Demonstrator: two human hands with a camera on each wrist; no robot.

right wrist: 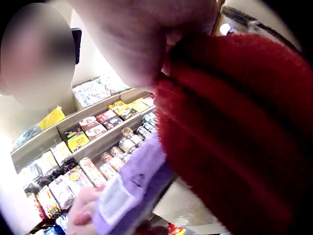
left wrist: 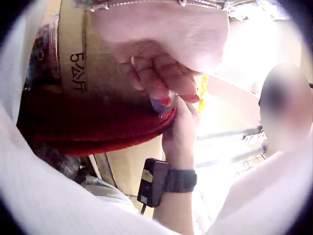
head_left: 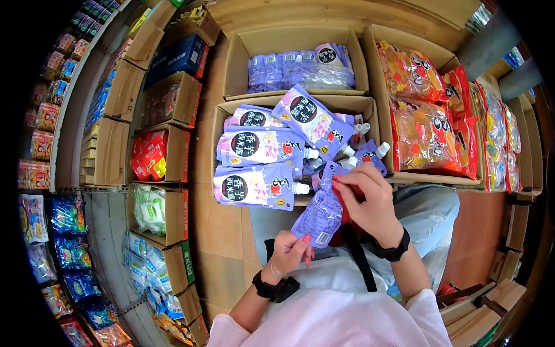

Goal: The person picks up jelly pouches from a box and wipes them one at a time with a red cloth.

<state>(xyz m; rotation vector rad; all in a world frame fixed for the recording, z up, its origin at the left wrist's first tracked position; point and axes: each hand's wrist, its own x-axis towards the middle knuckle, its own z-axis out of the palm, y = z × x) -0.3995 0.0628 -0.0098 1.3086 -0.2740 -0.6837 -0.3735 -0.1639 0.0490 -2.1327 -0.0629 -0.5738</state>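
A purple spouted pouch [head_left: 319,215], back label up, is held between both hands over the lap. My left hand [head_left: 287,253] pinches its lower corner; in the left wrist view, that hand [left wrist: 159,68] has its fingers curled on a sliver of the pouch. At the pouch's upper end my right hand [head_left: 370,202] pinches the pouch and also holds a red cloth [head_left: 354,199], which fills much of the right wrist view [right wrist: 230,137]. Just beyond, purple pouches [head_left: 248,144] lie piled across an open carton, several with white spouts pointing right.
Behind stands a carton [head_left: 298,94] of purple pouches. A carton [head_left: 395,173] at right holds red-edged bags [head_left: 425,136]. Shelves with boxed and bagged goods [head_left: 149,155] line the left side. More cartons [head_left: 477,324] sit at the lower right.
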